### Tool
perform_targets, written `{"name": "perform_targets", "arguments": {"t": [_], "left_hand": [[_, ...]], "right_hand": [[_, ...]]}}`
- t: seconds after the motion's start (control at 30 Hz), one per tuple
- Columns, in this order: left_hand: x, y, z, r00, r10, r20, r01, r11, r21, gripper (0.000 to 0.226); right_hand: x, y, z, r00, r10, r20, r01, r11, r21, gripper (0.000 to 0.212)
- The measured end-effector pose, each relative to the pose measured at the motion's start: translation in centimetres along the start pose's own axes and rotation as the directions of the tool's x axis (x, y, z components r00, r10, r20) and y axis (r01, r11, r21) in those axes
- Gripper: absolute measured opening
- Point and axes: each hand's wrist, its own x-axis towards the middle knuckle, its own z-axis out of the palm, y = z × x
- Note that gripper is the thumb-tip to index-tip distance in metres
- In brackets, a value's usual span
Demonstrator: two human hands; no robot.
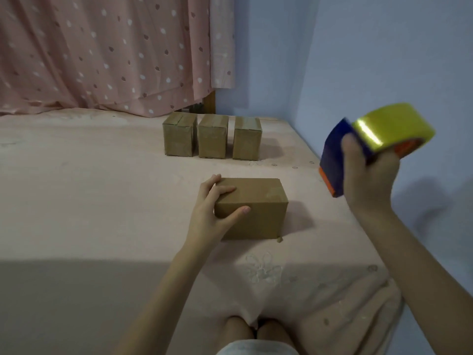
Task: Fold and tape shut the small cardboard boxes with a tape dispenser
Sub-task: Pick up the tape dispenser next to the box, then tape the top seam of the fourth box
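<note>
Three sealed boxes point(212, 135): stood at bed's point(102, 188) far edge.
Left hand point(212, 213): fingers curled, steadying brown cardboard box point(252, 208).
Right hand point(368, 180): gripped blue-orange tape dispenser point(358, 149).
Technique: press flaps flat, tape centred.

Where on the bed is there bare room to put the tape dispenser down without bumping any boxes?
Bare sheet lies left of the left hand, from the curtain forward. A narrower strip runs between the near box and the wall, under the right hand holding the tape dispenser. The band before the three far boxes is open. The gaps within that row are tight.
</note>
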Motion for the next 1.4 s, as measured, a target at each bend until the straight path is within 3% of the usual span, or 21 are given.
{"name": "perform_targets", "arguments": {"t": [0.1, 0.17, 0.3, 0.43, 0.5, 0.63, 0.83, 1.0, 1.07, 1.2, 1.33, 1.4], "left_hand": [[-0.1, 0.3, 0.0, 0.999, -0.034, 0.007, 0.034, 0.999, 0.013, 0.057], [-0.1, 0.5, 0.0, 0.999, -0.049, 0.008, 0.049, 0.999, 0.012, 0.059], [0.0, 0.6, 0.1, 0.998, -0.06, 0.007, 0.06, 0.998, 0.005, 0.057], [0.0, 0.5, 0.2, 0.997, -0.072, 0.004, 0.072, 0.997, -0.007, 0.062], [0.0, 0.5, 0.2, 0.998, -0.07, -0.002, 0.07, 0.997, -0.023, 0.064], [-0.1, 0.5, 0.5, 0.997, -0.068, -0.026, 0.065, 0.994, -0.087, 0.058], [-0.1, 0.6, 0.7, 0.996, -0.086, -0.015, 0.083, 0.987, -0.137, 0.05], [0.0, 0.8, 0.4, 0.998, -0.07, -0.009, 0.067, 0.981, -0.182, 0.04], [0.4, 1.7, 0.0, 0.99, -0.143, 0.008, 0.14, 0.951, -0.275, 0.019], [2.4, 3.3, -0.8, 0.903, -0.415, 0.111, 0.419, 0.796, -0.438, 0.025], [4.0, 3.8, -1.0, 0.887, -0.43, 0.166, 0.458, 0.782, -0.423, 0.052], [4.4, 4.5, -0.8, 0.869, -0.456, 0.19, 0.493, 0.769, -0.407, 0.04]], "right_hand": [[2.5, -4.9, 1.7, 0.934, 0.354, -0.042, -0.29, 0.823, 0.489, 0.031], [3.6, -6.2, 3.1, 0.851, 0.515, 0.101, -0.461, 0.642, 0.613, 0.024], [3.7, -6.6, 6.6, 0.683, 0.639, 0.354, -0.719, 0.505, 0.476, 0.047], [2.2, -6.0, 9.5, 0.556, 0.681, 0.477, -0.824, 0.376, 0.423, 0.06], [1.3, -5.6, 10.3, 0.563, 0.676, 0.475, -0.821, 0.391, 0.416, 0.061], [-0.2, -4.2, 11.2, 0.638, 0.703, 0.315, -0.751, 0.475, 0.459, 0.063], [-1.7, -3.1, 11.8, 0.61, 0.776, 0.164, -0.712, 0.445, 0.544, 0.036], [-1.7, -3.3, 12.4, 0.632, 0.763, 0.132, -0.693, 0.481, 0.537, 0.033], [-1.9, -3.2, 12.5, 0.631, 0.766, 0.121, -0.697, 0.491, 0.522, 0.032], [-2.1, -3.1, 12.6, 0.633, 0.765, 0.119, -0.691, 0.488, 0.533, 0.031], [-1.9, -3.3, 12.5, 0.619, 0.774, 0.13, -0.69, 0.458, 0.56, 0.034], [-1.9, -3.4, 12.3, 0.609, 0.78, 0.142, -0.691, 0.435, 0.577, 0.031]]}}
